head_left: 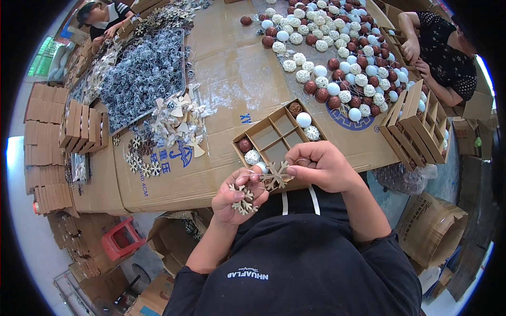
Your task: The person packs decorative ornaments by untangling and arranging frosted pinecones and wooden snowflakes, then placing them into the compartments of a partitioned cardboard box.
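My left hand is closed on a pale wooden snowflake ornament, which lies against its fingers. Between both hands hangs a second wooden snowflake, with a thin string running toward my left fingers. My right hand pinches this second snowflake by its right edge. Just beyond my hands, a brown cardboard box with dividers rests at the table's near edge. White, brown and woven balls fill compartments along its left and right sides, while the middle ones stand bare. My right hand hides its near corner.
Frosted pine cones fill a tray at the left, with wooden cutouts beside it. Many ornament balls spread over the far right. Divided boxes stand at the right edge. Two people work across the table. A red stool is below left.
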A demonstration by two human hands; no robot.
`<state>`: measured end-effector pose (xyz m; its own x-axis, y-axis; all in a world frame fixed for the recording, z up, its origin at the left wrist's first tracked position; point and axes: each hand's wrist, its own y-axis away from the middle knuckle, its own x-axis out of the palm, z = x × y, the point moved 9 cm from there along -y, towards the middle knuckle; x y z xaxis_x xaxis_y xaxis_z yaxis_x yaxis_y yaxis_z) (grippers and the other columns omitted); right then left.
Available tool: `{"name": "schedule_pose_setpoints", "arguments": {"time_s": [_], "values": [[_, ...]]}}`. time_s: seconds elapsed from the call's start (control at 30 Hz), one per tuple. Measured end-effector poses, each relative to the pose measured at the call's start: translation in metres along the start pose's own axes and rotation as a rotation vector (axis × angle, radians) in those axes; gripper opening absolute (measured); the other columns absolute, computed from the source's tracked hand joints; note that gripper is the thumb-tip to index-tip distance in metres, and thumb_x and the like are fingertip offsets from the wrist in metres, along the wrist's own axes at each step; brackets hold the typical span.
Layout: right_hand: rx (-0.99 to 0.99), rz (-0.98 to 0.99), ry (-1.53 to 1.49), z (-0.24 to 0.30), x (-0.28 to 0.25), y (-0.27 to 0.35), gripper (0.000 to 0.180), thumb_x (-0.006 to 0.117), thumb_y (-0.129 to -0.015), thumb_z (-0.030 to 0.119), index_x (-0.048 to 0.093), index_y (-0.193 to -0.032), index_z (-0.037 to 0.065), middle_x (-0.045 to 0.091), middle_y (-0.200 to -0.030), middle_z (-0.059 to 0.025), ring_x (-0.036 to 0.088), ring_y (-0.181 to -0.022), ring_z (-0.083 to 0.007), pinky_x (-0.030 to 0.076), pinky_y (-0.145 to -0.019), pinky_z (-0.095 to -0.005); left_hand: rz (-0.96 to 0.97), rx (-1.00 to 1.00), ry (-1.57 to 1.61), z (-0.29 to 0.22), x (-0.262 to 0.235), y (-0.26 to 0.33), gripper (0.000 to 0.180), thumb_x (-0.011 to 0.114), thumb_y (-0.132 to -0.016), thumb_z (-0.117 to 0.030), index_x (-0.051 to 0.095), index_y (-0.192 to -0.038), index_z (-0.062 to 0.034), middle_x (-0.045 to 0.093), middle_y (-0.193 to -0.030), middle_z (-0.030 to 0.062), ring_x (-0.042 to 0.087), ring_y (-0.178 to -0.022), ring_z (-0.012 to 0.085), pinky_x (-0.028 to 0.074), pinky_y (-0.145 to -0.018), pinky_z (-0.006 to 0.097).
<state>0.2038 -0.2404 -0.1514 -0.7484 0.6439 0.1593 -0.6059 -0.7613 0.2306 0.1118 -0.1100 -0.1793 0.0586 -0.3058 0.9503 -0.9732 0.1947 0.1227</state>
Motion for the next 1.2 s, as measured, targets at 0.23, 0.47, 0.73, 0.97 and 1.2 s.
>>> {"name": "schedule_pose_setpoints", "arguments": {"time_s": [0.23,0.47,0.73,0.97,1.2], "values": [[-0.027,0.024,0.126,0.004,-0.005,0.006,0.012,0.069,-0.092,0.01,0.065,-0.096,0.0,0.062,-0.073,0.0035,0.05,-0.068,0.0004,0.042,-0.059,-0.0188,0.12,-0.121,0.073,0.018,0.015,0.003,0.065,0.061,-0.081,-0.004,0.046,-0.144,-0.0012,0.052,-0.079,-0.004,0.038,-0.067,0.0101,0.036,-0.062,0.027],[-0.067,0.1,-0.096,-0.014,-0.007,0.013,0.015,0.068,-0.094,0.011,0.063,-0.098,-0.002,0.065,-0.085,0.0017,0.054,-0.074,-0.0015,0.045,-0.063,-0.0193,0.201,-0.199,0.133,0.03,0.029,0.003,0.064,0.053,-0.086,-0.003,0.038,-0.148,0.001,0.05,-0.082,0.0021,0.048,-0.083,0.015,0.049,-0.072,0.039],[0.11,0.379,-0.658,-0.045,0.026,0.013,0.026,0.067,-0.092,0.02,0.061,-0.099,-0.005,0.059,-0.078,0.0001,0.044,-0.059,-0.0025,0.028,-0.05,-0.0191,0.342,-0.271,0.335,0.05,0.02,0.003,0.06,0.054,-0.082,-0.002,0.047,-0.142,-0.0024,0.04,-0.078,0.0018,0.039,-0.068,0.0137,0.038,-0.056,0.024],[0.25,0.298,-0.805,-0.057,0.027,0.02,0.018,0.058,-0.098,0.019,0.055,-0.101,0.001,0.042,-0.064,0.0064,0.031,-0.047,-0.0021,0.022,-0.044,-0.0209,0.15,-0.099,0.049,0.042,0.005,-0.002,0.053,0.058,-0.08,-0.006,0.054,-0.132,0.0018,0.041,-0.086,0.0029,0.039,-0.072,0.0146,0.036,-0.058,0.025],[0.204,-0.089,-0.641,-0.052,0.015,0.025,0.014,0.048,-0.103,0.019,0.049,-0.097,0.007,0.051,-0.068,-0.0004,0.041,-0.047,-0.0058,0.033,-0.041,-0.0219,0.031,0.071,-0.16,0.033,0.005,-0.003,0.051,0.06,-0.08,-0.009,0.054,-0.13,0.0012,0.043,-0.086,0.0033,0.041,-0.074,0.0141,0.038,-0.06,0.025]]}}
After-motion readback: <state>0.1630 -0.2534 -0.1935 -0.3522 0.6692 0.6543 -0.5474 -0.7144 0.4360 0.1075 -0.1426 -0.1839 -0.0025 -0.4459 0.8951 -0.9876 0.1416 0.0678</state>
